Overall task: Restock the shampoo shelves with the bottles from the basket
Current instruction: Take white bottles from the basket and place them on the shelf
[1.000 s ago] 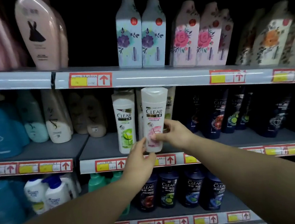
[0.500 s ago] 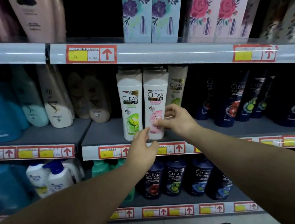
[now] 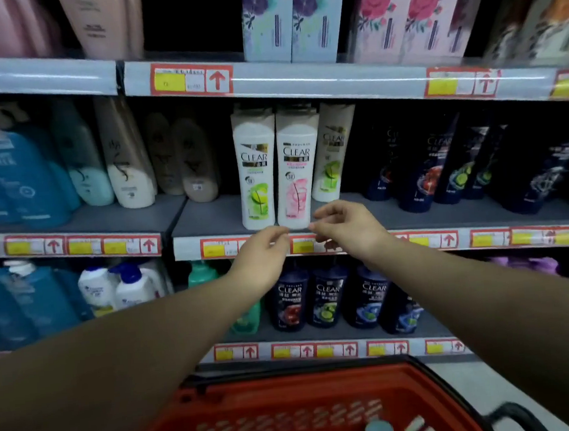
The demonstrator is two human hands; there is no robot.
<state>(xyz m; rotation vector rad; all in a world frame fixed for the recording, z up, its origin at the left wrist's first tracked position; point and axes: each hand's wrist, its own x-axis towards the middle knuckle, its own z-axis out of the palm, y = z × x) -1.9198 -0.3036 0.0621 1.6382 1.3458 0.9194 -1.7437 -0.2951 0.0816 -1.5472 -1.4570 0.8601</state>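
Head view, read from the left: blue and cream bottles fill the left bay of the middle shelf [image 3: 207, 218], and further right a green-label white bottle [image 3: 255, 169] stands at the shelf's front edge. Touching its right side stands the pink-label white bottle [image 3: 295, 169], upright, with a third white bottle [image 3: 334, 152] set back behind it. Below the pink bottle's base the left hand [image 3: 262, 256] hangs with its grip loosely curled and empty, apart from the bottle. Just to its right the right hand [image 3: 346, 225] is likewise empty, fingers bent and relaxed, its fingertips near the bottle's lower right corner but not on it. Dark bottles occupy the right of the shelf.

By the look of it, the placing step for this bottle is done. At the bottom of the picture the red basket [image 3: 291, 386] shows a teal cap [image 3: 379, 428] poking up at its right. The next move, I judge, calls for lowering a hand into the basket, taking that bottle, and finding its matching row.
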